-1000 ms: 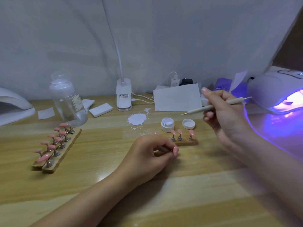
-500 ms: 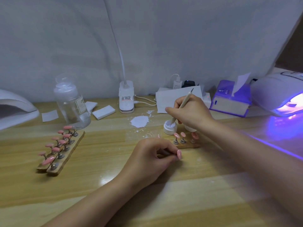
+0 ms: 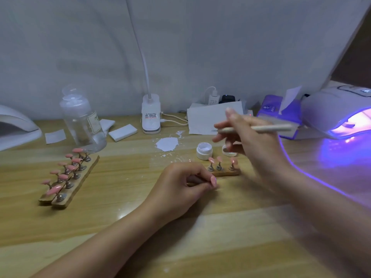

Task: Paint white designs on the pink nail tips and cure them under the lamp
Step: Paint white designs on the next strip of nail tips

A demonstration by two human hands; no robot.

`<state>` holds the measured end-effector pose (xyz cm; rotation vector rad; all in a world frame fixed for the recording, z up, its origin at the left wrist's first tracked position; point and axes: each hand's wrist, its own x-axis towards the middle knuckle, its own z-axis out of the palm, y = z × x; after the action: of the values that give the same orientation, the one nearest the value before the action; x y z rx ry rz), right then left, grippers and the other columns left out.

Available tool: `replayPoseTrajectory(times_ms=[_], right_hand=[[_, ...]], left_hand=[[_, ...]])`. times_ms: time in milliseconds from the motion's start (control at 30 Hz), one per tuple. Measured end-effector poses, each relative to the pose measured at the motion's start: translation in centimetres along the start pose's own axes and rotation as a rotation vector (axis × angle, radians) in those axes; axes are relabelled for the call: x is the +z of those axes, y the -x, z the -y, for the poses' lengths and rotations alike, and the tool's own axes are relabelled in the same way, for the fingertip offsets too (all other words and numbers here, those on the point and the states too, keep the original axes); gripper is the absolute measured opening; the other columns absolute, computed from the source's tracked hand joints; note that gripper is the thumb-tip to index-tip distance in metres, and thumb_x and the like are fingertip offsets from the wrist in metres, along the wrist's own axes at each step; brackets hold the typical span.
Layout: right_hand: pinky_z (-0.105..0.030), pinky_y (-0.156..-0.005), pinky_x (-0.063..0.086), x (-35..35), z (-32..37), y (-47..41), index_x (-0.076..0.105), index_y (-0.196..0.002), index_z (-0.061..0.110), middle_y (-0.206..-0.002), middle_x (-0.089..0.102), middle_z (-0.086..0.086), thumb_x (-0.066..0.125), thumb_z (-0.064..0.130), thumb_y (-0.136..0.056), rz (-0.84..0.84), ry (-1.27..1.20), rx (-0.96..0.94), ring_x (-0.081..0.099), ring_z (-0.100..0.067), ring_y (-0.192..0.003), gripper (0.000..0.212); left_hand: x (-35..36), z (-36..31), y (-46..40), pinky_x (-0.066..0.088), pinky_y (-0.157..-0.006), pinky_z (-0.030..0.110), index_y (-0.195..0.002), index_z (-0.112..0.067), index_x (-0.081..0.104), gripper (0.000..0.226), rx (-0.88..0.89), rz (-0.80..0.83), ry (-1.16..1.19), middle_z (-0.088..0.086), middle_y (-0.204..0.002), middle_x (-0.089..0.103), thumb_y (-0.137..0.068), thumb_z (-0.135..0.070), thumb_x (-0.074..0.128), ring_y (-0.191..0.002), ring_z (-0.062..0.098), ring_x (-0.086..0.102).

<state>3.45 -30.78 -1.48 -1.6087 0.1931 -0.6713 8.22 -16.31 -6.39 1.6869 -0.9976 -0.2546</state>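
My left hand (image 3: 180, 185) rests on the table and pinches one pink nail tip (image 3: 213, 180) on its stand between thumb and fingers. Just behind it a small wooden holder (image 3: 225, 173) carries three pink tips. An open white paint jar (image 3: 204, 150) stands beyond it, its lid (image 3: 228, 152) partly hidden behind my right hand. My right hand (image 3: 249, 137), blurred, holds a thin dotting tool (image 3: 259, 128) level above the jar and holder, tip pointing left. The lit curing lamp (image 3: 339, 113) glows purple at the far right.
A wooden board (image 3: 80, 183) with several pink tips lies at the left, behind it a clear bottle (image 3: 82, 121). A second lamp (image 3: 18, 127) sits at the far left. White paint spill (image 3: 167, 143), desk lamp base (image 3: 151, 117), paper sheet (image 3: 208, 121) and purple tissue box (image 3: 279, 115) line the back.
My right hand lifted the dotting tool out of the paint jar and swung it up and right, turning it level. My left hand stayed put on the nail tip.
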Motion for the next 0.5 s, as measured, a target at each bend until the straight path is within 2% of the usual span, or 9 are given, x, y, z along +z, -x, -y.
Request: replayPoseTrajectory(times_ms=[67,167,267,367,500], right_hand=[[-0.017,-0.05,0.049,0.1,-0.6,2.4,0.058,-0.053,0.015,-0.046,0.059,0.002,0.066,0.038,-0.071,-0.038,-0.092,0.008,0.052,-0.003,-0.042,0.031],[-0.021,-0.057,0.052,0.2,-1.4,4.6,0.046,-0.046,0.012,-0.037,0.046,0.005,0.068,0.041,-0.06,-0.087,-0.05,-0.021,0.049,0.001,-0.042,0.039],[-0.018,-0.052,0.052,0.4,-2.0,4.8,0.044,-0.049,0.008,-0.035,0.043,0.004,0.07,0.028,-0.068,-0.066,-0.081,-0.014,0.048,0.0,-0.037,0.038],[-0.01,-0.043,0.041,0.7,-2.3,4.4,0.042,-0.052,0.008,-0.035,0.045,0.005,0.07,0.012,-0.076,-0.02,-0.068,-0.041,0.047,-0.002,-0.034,0.037],[-0.008,-0.039,0.035,0.7,-2.7,4.3,0.034,-0.049,0.009,-0.033,0.042,0.008,0.066,0.0,-0.079,0.012,-0.092,-0.049,0.046,0.0,-0.032,0.045]], left_hand=[[0.0,-0.1,0.0,0.048,-0.069,0.011,-0.067,-0.013,0.068,0.02,-0.005,0.006,-0.004,-0.002,-0.075,0.071,-0.075,0.004,0.069,-0.072,0.006,0.068],[0.1,-0.2,0.0,0.049,-0.069,0.013,-0.068,-0.019,0.067,0.024,-0.009,0.008,-0.004,-0.007,-0.071,0.07,-0.076,0.003,0.068,-0.073,0.006,0.068],[0.1,-0.1,-0.1,0.052,-0.075,0.018,-0.068,-0.02,0.067,0.025,-0.006,0.006,-0.008,-0.006,-0.072,0.071,-0.076,0.004,0.068,-0.078,0.008,0.069],[0.1,-0.1,0.0,0.049,-0.069,0.012,-0.068,-0.016,0.068,0.023,0.008,0.017,-0.019,-0.008,-0.07,0.071,-0.075,0.006,0.068,-0.073,0.003,0.068],[0.1,0.2,-0.1,0.049,-0.066,0.012,-0.069,-0.01,0.069,0.016,0.024,0.021,-0.053,-0.003,-0.072,0.072,-0.075,0.005,0.069,-0.07,0.003,0.068]])
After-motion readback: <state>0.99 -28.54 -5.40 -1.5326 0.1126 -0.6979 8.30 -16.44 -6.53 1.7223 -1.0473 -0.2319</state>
